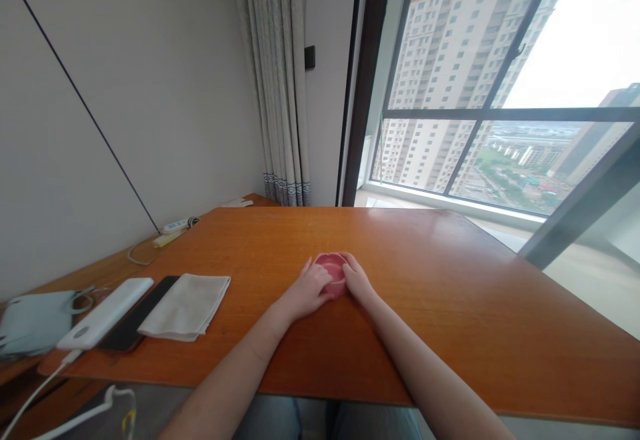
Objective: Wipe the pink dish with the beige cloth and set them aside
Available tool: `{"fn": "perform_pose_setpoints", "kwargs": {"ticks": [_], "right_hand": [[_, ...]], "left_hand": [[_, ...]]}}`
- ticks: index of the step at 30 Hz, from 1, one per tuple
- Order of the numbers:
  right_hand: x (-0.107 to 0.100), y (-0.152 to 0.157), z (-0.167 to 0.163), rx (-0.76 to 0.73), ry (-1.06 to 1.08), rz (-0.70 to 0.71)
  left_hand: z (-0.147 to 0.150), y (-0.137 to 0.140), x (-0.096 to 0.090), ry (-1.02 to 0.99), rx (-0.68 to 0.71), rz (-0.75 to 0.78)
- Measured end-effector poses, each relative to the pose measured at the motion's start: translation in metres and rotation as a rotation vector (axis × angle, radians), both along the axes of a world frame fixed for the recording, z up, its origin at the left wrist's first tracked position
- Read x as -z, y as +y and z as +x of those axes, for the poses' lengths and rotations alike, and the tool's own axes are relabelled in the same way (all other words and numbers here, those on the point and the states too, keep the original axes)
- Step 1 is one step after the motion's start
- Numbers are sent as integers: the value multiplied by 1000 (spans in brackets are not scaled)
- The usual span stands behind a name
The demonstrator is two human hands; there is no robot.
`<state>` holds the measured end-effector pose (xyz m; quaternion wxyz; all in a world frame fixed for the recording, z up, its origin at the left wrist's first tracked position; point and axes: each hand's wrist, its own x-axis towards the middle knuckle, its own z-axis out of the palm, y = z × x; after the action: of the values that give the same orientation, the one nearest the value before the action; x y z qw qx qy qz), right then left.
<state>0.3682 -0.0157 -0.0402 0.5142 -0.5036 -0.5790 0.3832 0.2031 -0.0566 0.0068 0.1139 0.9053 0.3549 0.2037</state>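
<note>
A small pink bowl with a wavy rim (332, 265) sits on the wooden table (400, 247), in front of me. From the left, my left hand (309, 290) grips it, with fingers bent over the rim and into the hollow. On the opposite side, my right hand (358, 276) is wrapped round the edge, its fingertips curling inward at the rim. Both hands hide parts of the bowl's outer wall. Its inside shows only partly between the fingers.
At the left lie a folded beige cloth (186, 307), a black phone (135, 320), a white power bank (107, 310) with a cable, and a pale pouch (37, 323). A power strip (176, 225) is by the wall. Beyond the table are a curtain (280, 80) and a window.
</note>
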Motion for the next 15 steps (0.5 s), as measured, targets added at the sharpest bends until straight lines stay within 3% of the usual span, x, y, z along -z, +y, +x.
{"fn": "perform_pose_setpoints", "kwargs": {"ticks": [3,6,9,12,15], "right_hand": [[-1,0,1,5,-32,-14],[0,1,3,6,-75,-32],[1,2,4,-2,-91,-32],[2,2,5,-7,-92,-33],[2,2,5,-10,-99,-41]], "left_hand": [[-23,-2,-5,-96,-171,5],[-83,-3,-7,-162,-631,93],[-164,-10,-4,-4,-1012,148],[-231,-21,2,173,-1273,45],[-265,-29,8,313,-1425,-158]]}}
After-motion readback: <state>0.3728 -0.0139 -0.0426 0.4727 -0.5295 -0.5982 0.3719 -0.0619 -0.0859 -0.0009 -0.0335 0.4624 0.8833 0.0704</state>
